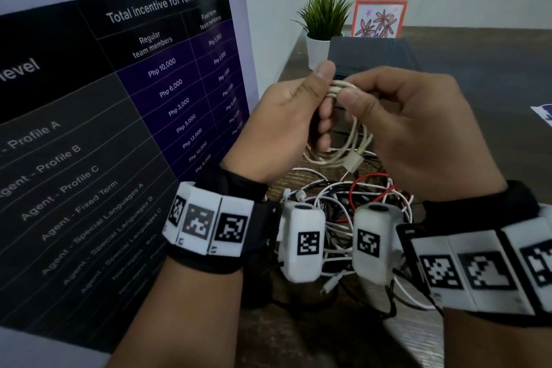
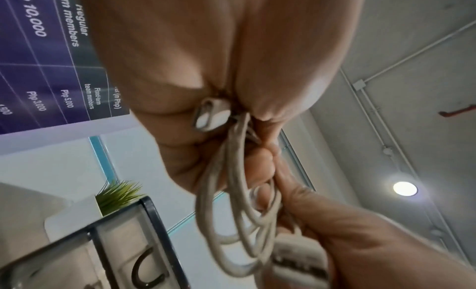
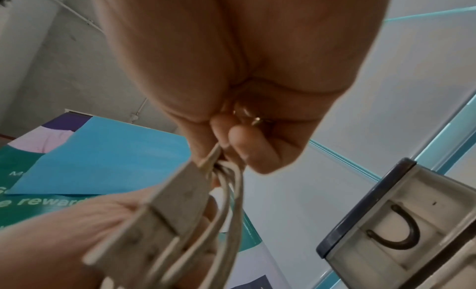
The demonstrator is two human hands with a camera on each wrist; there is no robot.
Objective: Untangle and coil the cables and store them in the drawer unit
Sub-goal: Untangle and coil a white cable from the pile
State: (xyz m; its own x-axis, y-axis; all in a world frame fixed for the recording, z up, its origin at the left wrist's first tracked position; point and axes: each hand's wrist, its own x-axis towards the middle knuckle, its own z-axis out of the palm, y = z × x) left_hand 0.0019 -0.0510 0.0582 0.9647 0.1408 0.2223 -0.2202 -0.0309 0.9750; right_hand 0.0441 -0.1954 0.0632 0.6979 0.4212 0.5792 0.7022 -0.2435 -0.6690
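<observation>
Big printed banner w/ a pay table stands left of the wood-look table. Drawer unit, dark grey, sits at the back of the table, just right of a small potted plant and in front of a framed flower drawing; wrist views show a translucent drawer front w/ a dark U handle.

Nearer, a tangled pile of cables lies on the table under the wrists: mostly white, plus black and one red strand.

Both hands are raised above the pile w/ one off-white USB cable between them. Left hand has fingers curled round the gathered loops, thumb on top; one small connector pokes out of its palm. Right hand pinches the strands at the top of the bundle, thumb vs forefinger. Loops hang below, the USB-A plug dangling at the bottom.

Step, as I read it: coiling this cable, prob. near done, loose tail left to wrap. Next needs: tuck the plug end so the coil holds, then free a hand to pull a drawer. Most of the pile not yet sorted.
</observation>
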